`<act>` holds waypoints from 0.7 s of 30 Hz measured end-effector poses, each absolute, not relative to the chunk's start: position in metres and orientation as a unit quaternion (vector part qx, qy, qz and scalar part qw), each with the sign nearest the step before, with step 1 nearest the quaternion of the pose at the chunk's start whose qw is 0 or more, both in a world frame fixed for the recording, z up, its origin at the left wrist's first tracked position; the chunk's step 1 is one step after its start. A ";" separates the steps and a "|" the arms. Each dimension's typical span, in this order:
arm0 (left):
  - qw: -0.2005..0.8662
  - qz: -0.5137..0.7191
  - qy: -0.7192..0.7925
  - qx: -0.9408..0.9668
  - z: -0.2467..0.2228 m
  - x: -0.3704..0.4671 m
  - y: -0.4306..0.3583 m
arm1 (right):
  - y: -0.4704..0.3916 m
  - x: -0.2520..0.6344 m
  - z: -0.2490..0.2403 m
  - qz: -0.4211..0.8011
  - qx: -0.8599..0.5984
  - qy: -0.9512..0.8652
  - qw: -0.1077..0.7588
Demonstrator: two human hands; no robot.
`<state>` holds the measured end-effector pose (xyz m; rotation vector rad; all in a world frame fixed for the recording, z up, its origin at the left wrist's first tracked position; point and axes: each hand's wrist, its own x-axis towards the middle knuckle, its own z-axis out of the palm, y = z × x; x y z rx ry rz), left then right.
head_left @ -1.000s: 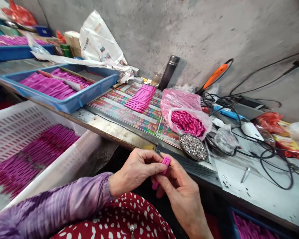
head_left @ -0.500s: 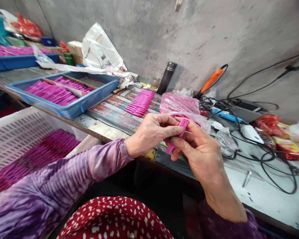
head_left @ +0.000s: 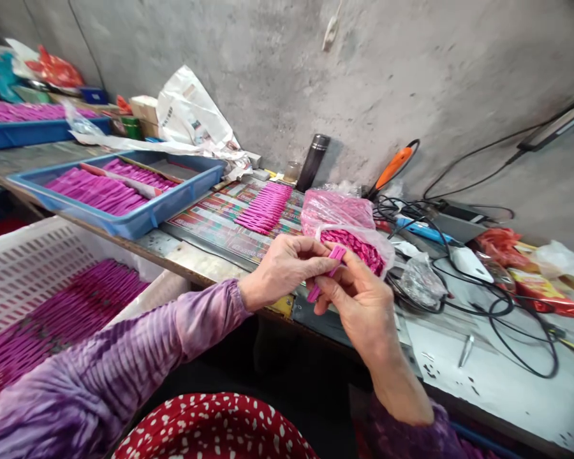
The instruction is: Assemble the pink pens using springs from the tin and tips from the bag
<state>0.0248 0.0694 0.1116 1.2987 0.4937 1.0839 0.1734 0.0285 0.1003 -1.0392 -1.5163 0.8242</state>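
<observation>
One pink plastic piece (head_left: pixel 337 252) sits pinched between both hands (head_left: pixel 284 266) (head_left: pixel 367 312).

Magenta piece (head_left: pixel 337 252), one, held by left hand (head_left: pixel 287 264) and right hand (head_left: pixel 367 306) together. On desk (head_left: pixel 502 395): blue tray (head_left: pixel 141 220), partitioned, containing magenta strips (head_left: pixel 95 191); dark flask (head_left: pixel 312 162).

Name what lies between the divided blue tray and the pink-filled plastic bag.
The head view shows slim pink pieces lined up on a printed sheet.

A small workshop; a bare, rough grey wall (head_left: pixel 402 70); a long table (head_left: pixel 437 350) bearing blue trays (head_left: pixel 172 204) of matching pink pieces (head_left: pixel 98 191); a white crate (head_left: pixel 38 258) holding more.
</observation>
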 end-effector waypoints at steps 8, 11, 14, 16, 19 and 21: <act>0.703 0.398 0.264 0.527 0.076 0.014 0.047 | 0.003 0.180 0.071 0.358 -0.467 -0.643 0.490; 0.740 0.313 0.265 0.534 0.071 0.003 0.038 | -0.004 0.189 0.076 0.387 -0.450 -0.654 0.470; 0.770 0.242 0.269 0.525 0.066 -0.006 0.033 | -0.009 0.191 0.077 0.470 -0.423 -0.641 0.435; 0.781 0.216 0.265 0.523 0.063 -0.010 0.033 | -0.012 0.189 0.074 0.512 -0.415 -0.622 0.423; 0.758 0.225 0.268 0.550 0.060 -0.012 0.033 | -0.014 0.188 0.066 0.516 -0.415 -0.606 0.440; 0.718 0.262 0.278 0.581 0.058 -0.010 0.031 | -0.013 0.187 0.062 0.487 -0.423 -0.606 0.466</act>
